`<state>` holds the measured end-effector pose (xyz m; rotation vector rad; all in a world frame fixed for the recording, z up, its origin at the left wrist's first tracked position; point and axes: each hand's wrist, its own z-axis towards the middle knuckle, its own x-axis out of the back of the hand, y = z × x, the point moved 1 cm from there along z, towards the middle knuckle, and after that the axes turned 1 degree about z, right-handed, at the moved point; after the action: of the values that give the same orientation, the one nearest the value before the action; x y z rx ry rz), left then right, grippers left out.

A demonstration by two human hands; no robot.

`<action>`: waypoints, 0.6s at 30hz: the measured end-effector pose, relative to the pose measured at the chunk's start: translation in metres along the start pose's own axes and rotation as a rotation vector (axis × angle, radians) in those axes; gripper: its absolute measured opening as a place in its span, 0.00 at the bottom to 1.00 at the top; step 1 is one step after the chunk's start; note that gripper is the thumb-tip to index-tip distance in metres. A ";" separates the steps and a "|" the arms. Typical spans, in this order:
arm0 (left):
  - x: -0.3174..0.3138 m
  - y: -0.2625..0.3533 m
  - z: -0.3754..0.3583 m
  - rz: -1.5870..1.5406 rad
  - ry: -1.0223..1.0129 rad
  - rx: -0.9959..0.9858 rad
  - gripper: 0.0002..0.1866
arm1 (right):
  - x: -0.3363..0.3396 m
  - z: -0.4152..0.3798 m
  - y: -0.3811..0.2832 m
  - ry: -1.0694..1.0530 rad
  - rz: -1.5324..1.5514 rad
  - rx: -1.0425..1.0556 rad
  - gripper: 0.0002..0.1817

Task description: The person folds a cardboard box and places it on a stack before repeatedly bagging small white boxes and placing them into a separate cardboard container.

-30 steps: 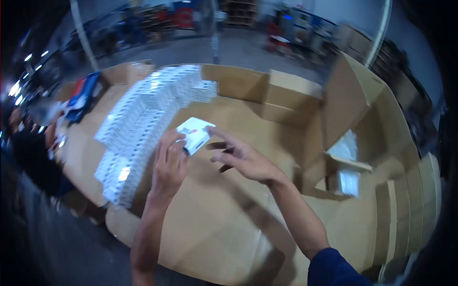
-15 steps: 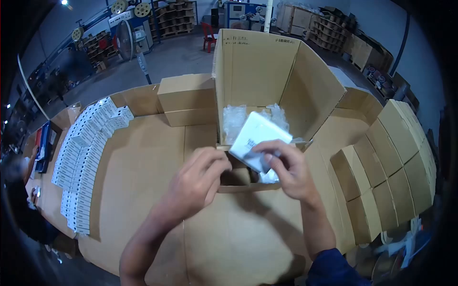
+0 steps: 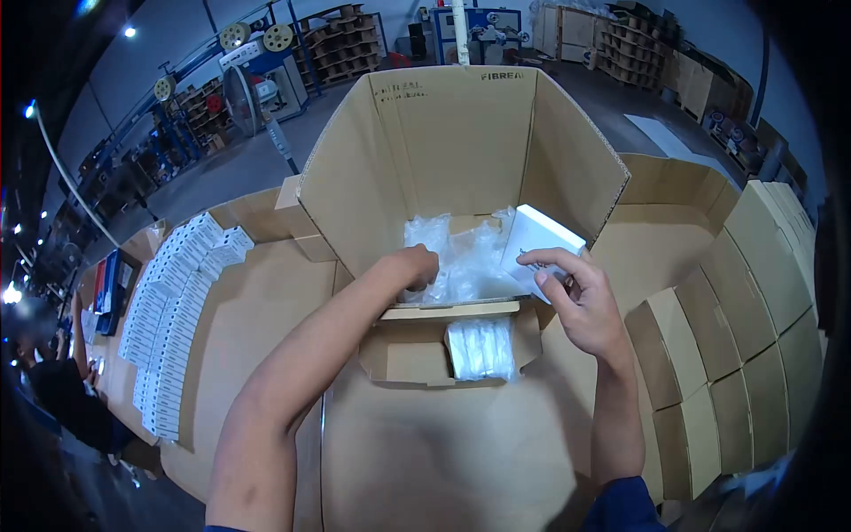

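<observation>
In the head view my right hand [image 3: 581, 301] pinches a flat white box [image 3: 541, 244] with small dark print, tilted at the right of a large open carton [image 3: 470, 137]. My left hand [image 3: 415, 268] reaches over the carton's front edge, its fingers curled down against clear plastic bags [image 3: 465, 257]. What its fingertips grip is hidden. In front of the carton stands a small open brown box [image 3: 390, 355]. Several plastic-wrapped packets [image 3: 480, 349] fill its right part, and bare cardboard shows on its left.
Rows of small white boxes [image 3: 173, 324] stand at the left of the cardboard-covered table [image 3: 425, 452]. Brown boxes [image 3: 745, 328] are stacked at the right. A co-worker's arm [image 3: 80, 341] shows at the far left, beside a dark blue case [image 3: 111, 288].
My left hand has moved from over the small brown box into the large carton. My right hand has shifted right with the white box. The view has moved, and the small box's packets now show.
</observation>
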<state>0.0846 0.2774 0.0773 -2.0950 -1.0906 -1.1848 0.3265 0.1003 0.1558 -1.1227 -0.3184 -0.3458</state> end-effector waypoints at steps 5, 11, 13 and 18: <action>0.001 -0.004 -0.008 -0.210 0.339 -0.012 0.12 | -0.004 0.000 0.008 -0.023 0.002 0.023 0.13; 0.038 0.023 -0.102 -0.645 0.921 -0.070 0.10 | -0.012 0.001 -0.016 0.067 -0.026 0.029 0.18; 0.028 0.022 -0.121 -0.991 1.009 -0.258 0.12 | -0.022 -0.002 -0.021 0.121 -0.001 0.089 0.22; -0.003 0.071 -0.212 -1.496 1.038 -0.546 0.19 | -0.044 -0.029 -0.056 0.045 0.076 0.093 0.33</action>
<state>0.0426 0.0829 0.1783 -0.1908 -1.7693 -2.9155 0.2649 0.0568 0.1717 -1.0313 -0.2494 -0.2857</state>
